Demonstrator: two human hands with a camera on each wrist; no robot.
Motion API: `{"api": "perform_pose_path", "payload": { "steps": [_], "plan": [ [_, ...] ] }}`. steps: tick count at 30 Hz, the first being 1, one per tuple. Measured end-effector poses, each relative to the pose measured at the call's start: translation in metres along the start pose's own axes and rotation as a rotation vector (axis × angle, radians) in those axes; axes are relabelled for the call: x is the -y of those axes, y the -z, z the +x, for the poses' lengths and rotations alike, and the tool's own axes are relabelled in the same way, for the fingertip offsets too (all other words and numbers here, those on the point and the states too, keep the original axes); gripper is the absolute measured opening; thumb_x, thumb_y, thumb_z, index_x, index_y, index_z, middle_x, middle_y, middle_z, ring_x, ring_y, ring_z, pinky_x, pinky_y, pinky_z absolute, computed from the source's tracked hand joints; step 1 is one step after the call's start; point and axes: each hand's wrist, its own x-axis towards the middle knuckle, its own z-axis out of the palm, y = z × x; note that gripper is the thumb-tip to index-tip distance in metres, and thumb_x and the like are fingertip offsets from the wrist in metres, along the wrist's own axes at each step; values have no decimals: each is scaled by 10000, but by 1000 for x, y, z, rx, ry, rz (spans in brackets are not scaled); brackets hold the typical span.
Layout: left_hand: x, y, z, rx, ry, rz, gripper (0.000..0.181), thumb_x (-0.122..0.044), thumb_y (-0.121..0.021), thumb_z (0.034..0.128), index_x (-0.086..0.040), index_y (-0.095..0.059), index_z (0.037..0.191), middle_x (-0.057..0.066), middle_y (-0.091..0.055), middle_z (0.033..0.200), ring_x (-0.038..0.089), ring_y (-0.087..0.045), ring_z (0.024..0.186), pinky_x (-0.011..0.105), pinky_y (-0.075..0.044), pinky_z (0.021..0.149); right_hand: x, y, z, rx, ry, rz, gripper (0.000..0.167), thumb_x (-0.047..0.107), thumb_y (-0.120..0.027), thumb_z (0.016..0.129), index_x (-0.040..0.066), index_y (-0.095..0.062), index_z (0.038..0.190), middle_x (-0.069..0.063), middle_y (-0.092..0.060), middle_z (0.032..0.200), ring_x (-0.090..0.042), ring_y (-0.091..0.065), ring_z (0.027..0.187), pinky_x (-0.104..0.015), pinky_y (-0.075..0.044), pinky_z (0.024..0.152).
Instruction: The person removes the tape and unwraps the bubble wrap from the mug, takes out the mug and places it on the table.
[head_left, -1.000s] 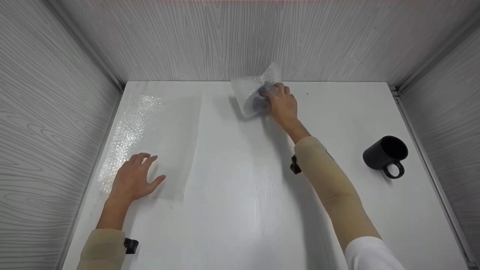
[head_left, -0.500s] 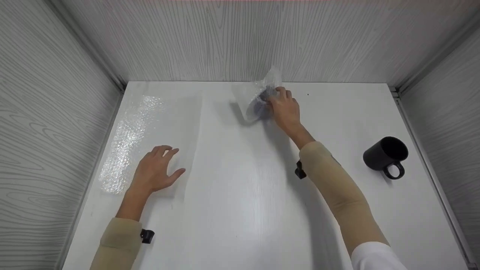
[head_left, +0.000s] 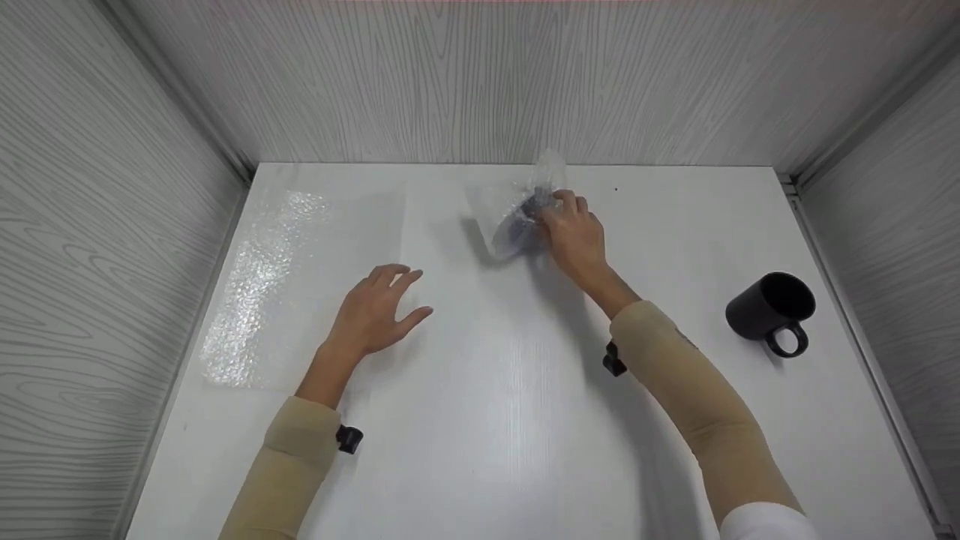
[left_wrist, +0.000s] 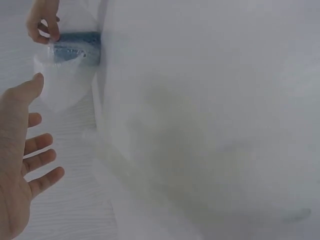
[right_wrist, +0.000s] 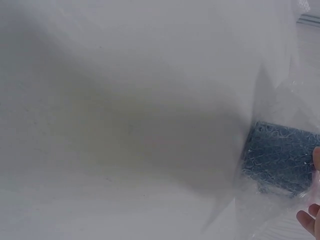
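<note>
Toward the back of the table, my right hand [head_left: 576, 238] grips a dark blue object wrapped in bubble wrap [head_left: 523, 225]. Loose clear film sticks out around it, and the wrap blurs its exact shape. In the right wrist view the wrapped blue object [right_wrist: 281, 159] appears at the right edge, with only some fingertips [right_wrist: 307, 222] visible. My left hand [head_left: 369, 311] hovers with spread, relaxed fingers near the right edge of a flat sheet of bubble wrap [head_left: 255, 300]. Nothing is in it; in the left wrist view its palm [left_wrist: 12, 170] is bare.
A black mug [head_left: 769, 311] lies on its side at the right, its handle toward the front. Grey wood-grain panels [head_left: 420, 82] enclose the white table [head_left: 480, 420] at the back and both sides.
My left hand has moved right and away from me, across the bubble wrap sheet. My right hand has drawn the wrapped object slightly toward me. The mug has stayed put.
</note>
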Motion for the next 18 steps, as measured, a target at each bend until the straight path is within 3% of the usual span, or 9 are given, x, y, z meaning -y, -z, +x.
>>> {"api": "perform_pose_path", "payload": {
  "steps": [11, 18],
  "plan": [
    [-21, -18, 31, -52, -42, -73, 599, -467, -679, 1011, -124, -577, 1491, 139, -606, 1458, 333, -593, 1370, 483, -587, 1027, 12, 10, -27, -26, 13, 14, 153, 190, -709, 1012, 97, -771, 1116, -167, -608, 1402, -399, -653, 1217, -491, -627, 754],
    [-33, -25, 45, -59, -61, -124, 597, -436, -675, 1021, -114, -554, 1508, 140, -573, 1500, 332, -563, 1406, 481, -558, 1084, 20, 16, -46, -27, 25, -2, 135, 132, -677, 1020, 89, -773, 1105, -173, -622, 1382, -408, -666, 1191, -493, -628, 735]
  ]
}}
